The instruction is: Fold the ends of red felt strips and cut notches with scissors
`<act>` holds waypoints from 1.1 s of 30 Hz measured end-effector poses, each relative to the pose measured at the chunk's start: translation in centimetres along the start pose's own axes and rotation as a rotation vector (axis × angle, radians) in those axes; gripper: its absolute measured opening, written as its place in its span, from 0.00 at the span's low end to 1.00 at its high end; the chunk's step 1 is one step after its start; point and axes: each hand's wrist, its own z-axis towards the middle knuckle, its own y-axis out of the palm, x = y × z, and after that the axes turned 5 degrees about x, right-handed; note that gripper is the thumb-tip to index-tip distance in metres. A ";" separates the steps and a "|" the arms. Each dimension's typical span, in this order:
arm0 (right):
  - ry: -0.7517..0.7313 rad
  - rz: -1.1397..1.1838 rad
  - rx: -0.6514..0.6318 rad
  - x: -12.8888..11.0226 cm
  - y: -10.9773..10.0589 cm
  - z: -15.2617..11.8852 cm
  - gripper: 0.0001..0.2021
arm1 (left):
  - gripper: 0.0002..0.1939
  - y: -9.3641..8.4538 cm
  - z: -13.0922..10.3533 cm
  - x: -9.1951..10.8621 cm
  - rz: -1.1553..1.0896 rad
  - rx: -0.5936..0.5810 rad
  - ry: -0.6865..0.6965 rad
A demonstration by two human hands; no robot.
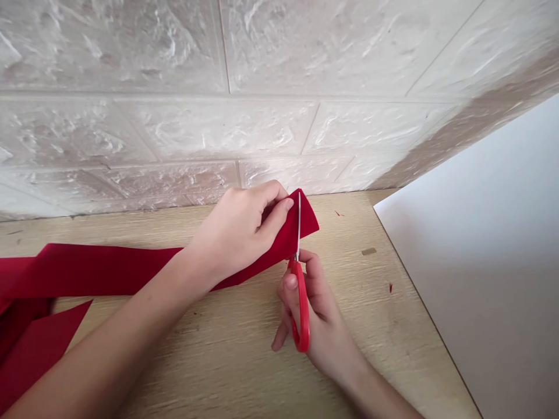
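Observation:
A long dark red ribbon [126, 269] runs from the left edge across to the middle of the table. My left hand [244, 227] pinches it close to its right end, thumb on top and fingers curled behind. In my right hand [321, 317] are scissors [301, 308] with red handles, thumb and fingers through the loops. Their metal blade lies across the ribbon just right of my left thumb, pointing away from me. The other blade is hidden by the ribbon. A short ribbon end sticks out beyond the blade on the right.
More red ribbon [48, 343] lies in folds at the lower left, one end cut to a point. Small red scraps [391, 288] dot the wooden table [236, 361]. A white panel [489, 250] stands at the right, and a brick-patterned wall [183, 128] rises behind.

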 end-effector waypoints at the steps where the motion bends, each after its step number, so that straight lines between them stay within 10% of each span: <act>1: 0.001 -0.003 -0.004 -0.1 0.0 0.0 0.25 | 0.13 0.0 0.0 0.0 -0.001 -0.007 0.005; 33: 0.001 0.018 -0.047 -0.3 -0.6 0.2 0.25 | 0.14 0.2 0.0 -0.4 0.045 -0.080 0.045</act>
